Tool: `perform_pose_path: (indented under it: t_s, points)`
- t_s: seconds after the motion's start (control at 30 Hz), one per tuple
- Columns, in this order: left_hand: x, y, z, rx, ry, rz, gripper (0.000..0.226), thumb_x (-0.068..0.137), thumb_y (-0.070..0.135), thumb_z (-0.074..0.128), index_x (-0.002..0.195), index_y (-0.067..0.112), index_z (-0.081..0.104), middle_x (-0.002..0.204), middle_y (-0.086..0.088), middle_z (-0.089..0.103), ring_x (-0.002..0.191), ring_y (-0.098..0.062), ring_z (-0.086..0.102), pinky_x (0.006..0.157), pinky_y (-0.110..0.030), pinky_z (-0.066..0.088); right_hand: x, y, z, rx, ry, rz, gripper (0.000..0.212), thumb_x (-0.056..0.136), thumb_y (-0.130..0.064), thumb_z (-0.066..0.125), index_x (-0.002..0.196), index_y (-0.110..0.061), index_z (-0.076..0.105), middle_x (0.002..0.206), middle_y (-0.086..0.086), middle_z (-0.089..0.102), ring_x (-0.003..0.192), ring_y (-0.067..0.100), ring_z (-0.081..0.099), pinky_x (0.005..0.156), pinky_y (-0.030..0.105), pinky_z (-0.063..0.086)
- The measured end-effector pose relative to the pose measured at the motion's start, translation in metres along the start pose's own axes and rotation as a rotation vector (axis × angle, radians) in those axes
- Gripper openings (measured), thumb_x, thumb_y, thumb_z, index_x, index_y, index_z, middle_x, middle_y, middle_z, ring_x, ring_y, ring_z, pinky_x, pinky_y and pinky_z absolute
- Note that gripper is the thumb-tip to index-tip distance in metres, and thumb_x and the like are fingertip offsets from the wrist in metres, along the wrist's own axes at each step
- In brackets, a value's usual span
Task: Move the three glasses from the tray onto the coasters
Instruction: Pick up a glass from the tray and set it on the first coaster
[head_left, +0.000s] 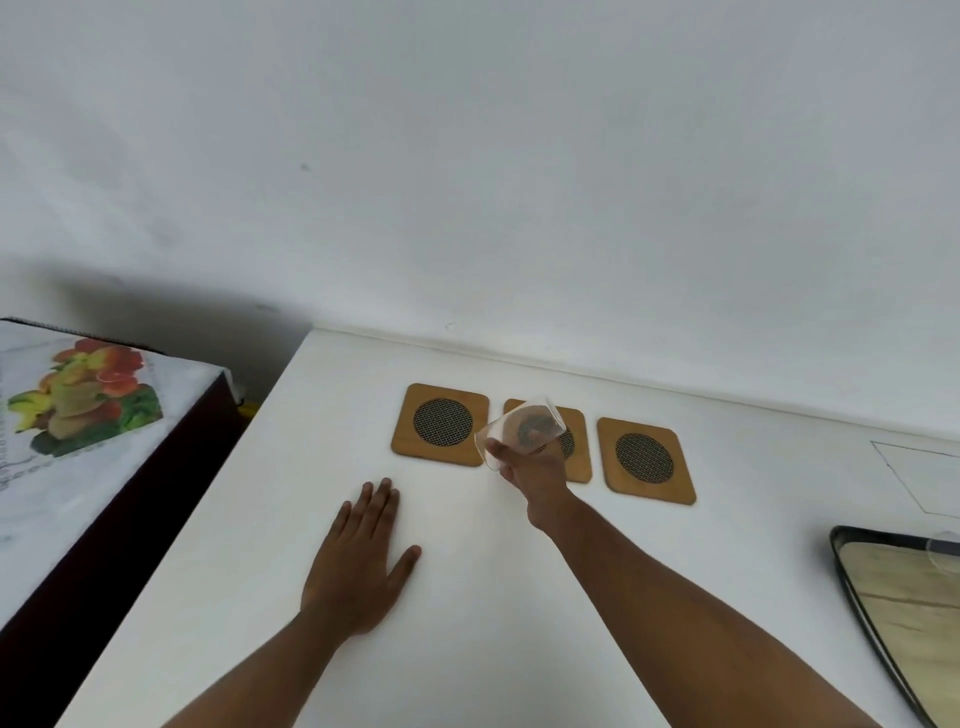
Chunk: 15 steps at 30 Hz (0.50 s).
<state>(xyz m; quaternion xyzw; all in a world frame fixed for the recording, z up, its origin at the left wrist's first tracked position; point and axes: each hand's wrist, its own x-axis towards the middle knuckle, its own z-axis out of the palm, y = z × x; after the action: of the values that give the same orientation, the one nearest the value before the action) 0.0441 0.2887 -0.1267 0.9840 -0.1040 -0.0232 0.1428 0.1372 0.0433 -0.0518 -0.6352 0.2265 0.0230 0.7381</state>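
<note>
Three square wooden coasters with dark mesh centres lie in a row on the white table: the left coaster (441, 425), the middle coaster (575, 448) and the right coaster (647, 460). My right hand (530, 467) grips a clear glass (519, 428), tilted, in the air over the middle coaster and partly hiding it. My left hand (363, 561) rests flat on the table, fingers spread, in front of the left coaster. The dark-rimmed tray (852, 577) sits at the right edge of the view, with part of another clear glass (943, 551) on it.
A white wall runs behind the table. To the left stands a lower dark piece of furniture under a cloth with a fruit print (83, 410). A thin outlined shape (919, 478) is marked on the table at the far right.
</note>
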Motion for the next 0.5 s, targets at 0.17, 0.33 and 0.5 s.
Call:
perform_pose_path:
  t_s: [0.17,0.33,0.5]
  points:
    - [0.0,0.0,0.002,0.004,0.002,-0.005,0.081,0.096,0.068,0.014,0.158,0.023,-0.012,0.169,0.005,-0.014,0.154,-0.013,-0.019,0.128,-0.038,0.003,0.025,0.012,0.038,-0.196,0.049,-0.077,0.051,0.062,-0.013,0.099,0.105,-0.007,0.072,0.108,0.014,0.077,0.104,0.028,0.074,0.099,0.047,0.059]
    - [0.001,0.0,0.004,-0.003,0.035,-0.003,0.08,0.096,0.068,0.014,0.158,0.023,-0.011,0.169,0.006,-0.013,0.153,-0.011,-0.02,0.127,-0.036,0.0,0.038,0.008,0.062,-0.516,0.116,-0.234,0.074,0.061,-0.034,0.1,0.121,-0.013,0.061,0.104,-0.005,0.069,0.093,0.014,0.067,0.074,0.021,0.052]
    - [0.0,0.0,0.005,-0.005,0.041,-0.003,0.08,0.097,0.069,0.014,0.158,0.024,-0.011,0.169,0.006,-0.013,0.153,-0.01,-0.021,0.127,-0.036,0.0,0.052,0.009,0.077,-0.637,0.086,-0.355,0.057,0.06,-0.03,0.1,0.095,-0.021,0.056,0.088,-0.008,0.065,0.083,0.013,0.062,0.072,0.026,0.052]
